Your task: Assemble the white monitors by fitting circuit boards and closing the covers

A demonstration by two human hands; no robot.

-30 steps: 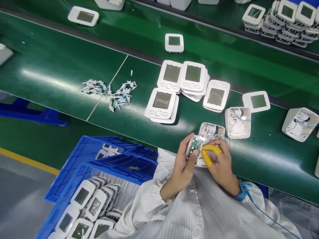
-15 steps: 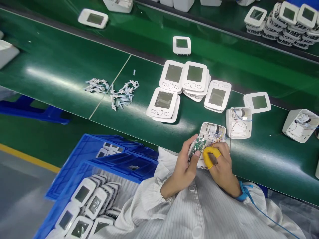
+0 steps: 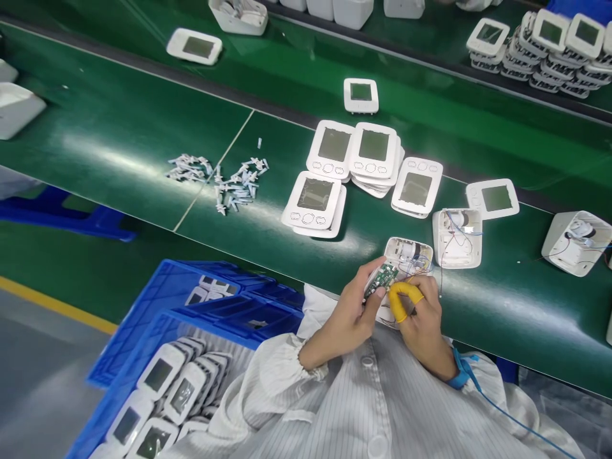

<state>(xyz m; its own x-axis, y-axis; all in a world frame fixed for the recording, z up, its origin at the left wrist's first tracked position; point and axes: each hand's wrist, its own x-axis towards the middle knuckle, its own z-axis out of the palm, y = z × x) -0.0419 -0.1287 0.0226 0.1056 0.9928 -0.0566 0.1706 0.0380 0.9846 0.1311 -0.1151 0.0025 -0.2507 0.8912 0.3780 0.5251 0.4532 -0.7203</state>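
Note:
My left hand (image 3: 354,312) is closed around a green circuit board (image 3: 386,275), tilted up, with a white part showing along its edge. Yellow finger cots cover fingers of my right hand (image 3: 421,319), which pinches at the board's right edge. Thin wires (image 3: 412,273) run from an open white housing (image 3: 398,247) to those fingertips; the exact tip they hold is hidden. That housing lies just beyond my hands, partly covered by them, with a motor-like cylinder inside. To its right stands a second open housing (image 3: 458,248) with loose wires.
White covers with grey screens (image 3: 313,197) lie in piles ahead. Small pale plastic parts (image 3: 239,185) are heaped to the left. Another housing (image 3: 576,242) stands far right. Blue crates (image 3: 176,312) of covers sit lower left. A blue wrist strap (image 3: 463,370) trails a cord from my right wrist.
The covers and a white tub on the far belt have shifted rightward. My hands stay at the board, which now tilts slightly more to the right.

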